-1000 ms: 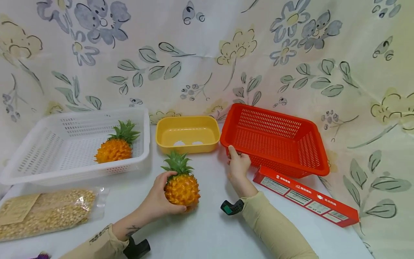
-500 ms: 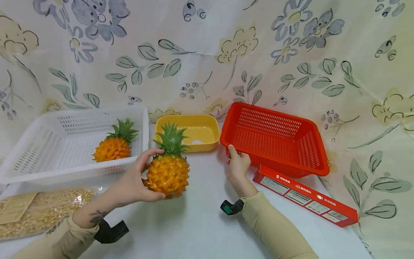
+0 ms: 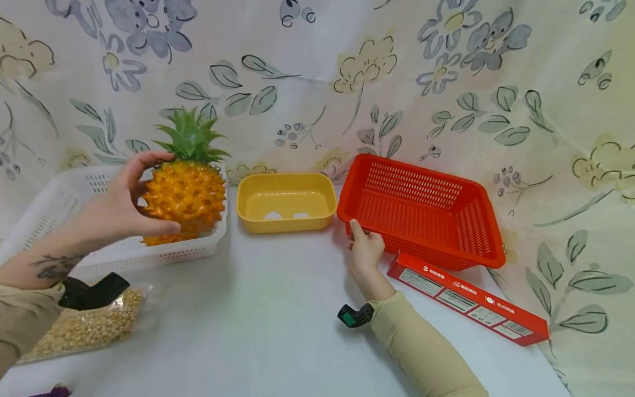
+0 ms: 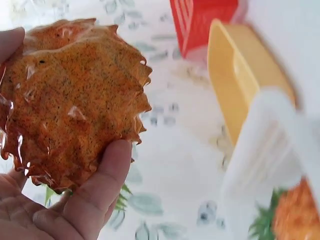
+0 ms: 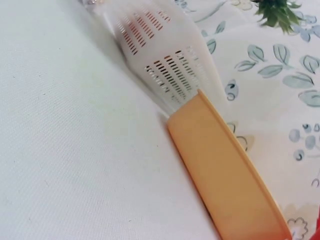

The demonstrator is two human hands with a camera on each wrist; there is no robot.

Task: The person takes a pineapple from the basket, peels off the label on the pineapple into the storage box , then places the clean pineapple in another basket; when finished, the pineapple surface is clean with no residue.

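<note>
My left hand (image 3: 126,204) grips an orange pineapple (image 3: 186,193) with a green leafy crown, fingers on its left side and thumb across its lower front. It is held upright over the white basket (image 3: 198,249). In the left wrist view the underside of this pineapple (image 4: 75,100) fills much of the picture. A second pineapple (image 4: 297,212) lies in the white basket, mostly hidden in the head view. My right hand (image 3: 366,251) pinches the near left corner of the red basket (image 3: 421,242), thumb up at the rim and fingers curled. The right wrist view does not show that hand.
Between the two baskets stands a yellow bin (image 3: 286,223). A long red box (image 3: 468,298) lies against the red basket's front. A bag of corn kernels (image 3: 94,325) lies at front left, partly behind the left arm. A patterned cloth (image 3: 307,49) hangs behind.
The left hand has lifted the pineapple from the table and carried it up and left over the white basket. The right hand has stayed at the red basket's corner.
</note>
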